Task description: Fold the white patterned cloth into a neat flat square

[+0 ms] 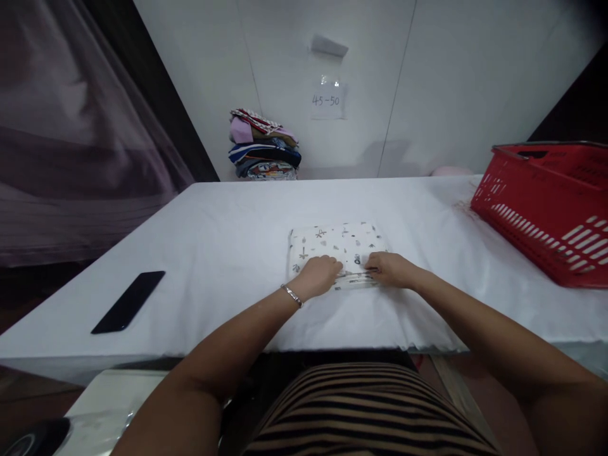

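Observation:
A white folded cloth [332,244] with small grey and brown printed motifs lies on the white-covered table. Its near edge shows several layers, slightly raised between my hands. My left hand [320,273], with a silver bracelet at the wrist, closes on the near left part of that edge. At the near right corner, my right hand [388,268] pinches the cloth with curled fingers. My fingertips are partly hidden in the folds. Whether the cloth is a garment cannot be made out.
A black phone [128,303] lies on the table [209,253] at the left. A red plastic basket [536,215] stands at the right. Behind the table's far edge is a stack of folded clothes [266,149], near a wall sign [327,101] reading 45-50.

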Tool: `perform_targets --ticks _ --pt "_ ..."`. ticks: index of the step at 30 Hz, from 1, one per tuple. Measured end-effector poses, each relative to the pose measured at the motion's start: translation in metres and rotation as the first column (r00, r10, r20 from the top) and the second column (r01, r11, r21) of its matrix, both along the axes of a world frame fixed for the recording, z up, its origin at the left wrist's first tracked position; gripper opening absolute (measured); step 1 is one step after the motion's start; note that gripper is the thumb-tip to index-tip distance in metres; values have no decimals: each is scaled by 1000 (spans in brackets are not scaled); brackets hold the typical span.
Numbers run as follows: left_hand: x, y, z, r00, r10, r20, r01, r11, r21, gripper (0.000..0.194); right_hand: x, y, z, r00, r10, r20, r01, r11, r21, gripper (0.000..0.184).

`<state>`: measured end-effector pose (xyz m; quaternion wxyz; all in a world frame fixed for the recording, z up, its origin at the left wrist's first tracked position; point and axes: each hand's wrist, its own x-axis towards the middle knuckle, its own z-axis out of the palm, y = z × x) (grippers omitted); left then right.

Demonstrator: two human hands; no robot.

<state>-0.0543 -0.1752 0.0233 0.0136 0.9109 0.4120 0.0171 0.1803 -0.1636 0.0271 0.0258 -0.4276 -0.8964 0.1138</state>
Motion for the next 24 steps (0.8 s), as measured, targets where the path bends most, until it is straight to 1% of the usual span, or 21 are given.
perform_targets --ticks 3,5,7,10,12,14,16,18,21,24 --pt "7 0 3 995 -35 -93 37 999 16 25 -8 1 6 994 -34 107 34 999 2 18" --pt "10 1 3 993 -49 -110 51 999 13 25 -11 3 6 987 -47 155 45 999 19 15" --pt "9 1 3 996 -41 -81 43 999 20 22 -11 3 5 983 -43 181 35 998 45 14" --pt "6 -1 2 1000 5 19 -5 999 32 18 -9 3 2 982 -10 189 -6 996 85 14" --pt "3 -5 1 998 30 63 -31 999 18 18 -7 1 2 980 6 201 -30 992 118 14" --pt "1 -8 -1 996 25 81 -26 1000 7 20 -4 -1 2 977 7 214 -44 984 170 14" --pt "-1 -11 -6 996 -7 87 6 1000 11 22 0 -5 1 979 10 205 -56 973 223 14" --pt "-2 -12 -13 994 -46 95 43 998 38 23 3 -8 -2 983 37 181 -81 966 244 15" --pt "-3 -13 -19 992 -79 103 71 994 80 22 8 -14 -7 986 81 145 -113 968 224 16" --pt "-6 -15 -18 990 -87 111 78 993 84 20 12 -18 -12 992 95 89 -112 970 217 19"
